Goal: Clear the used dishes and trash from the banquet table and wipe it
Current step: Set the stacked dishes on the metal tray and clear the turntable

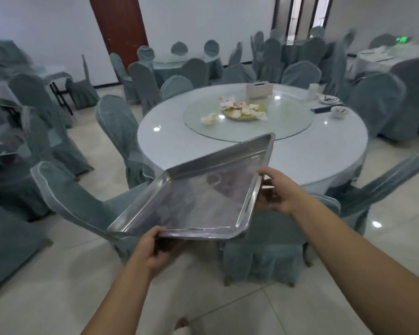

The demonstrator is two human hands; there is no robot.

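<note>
While both grip it, tray (196,204) between left hand (153,250), right hand (278,192).

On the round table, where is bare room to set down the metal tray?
Both hands, left and right, hold the tray. The near table edge, between the glass turntable and the chairs, is bare. Crowded: the turntable middle with the plate and napkins, and the far right by the small bowl.
</note>
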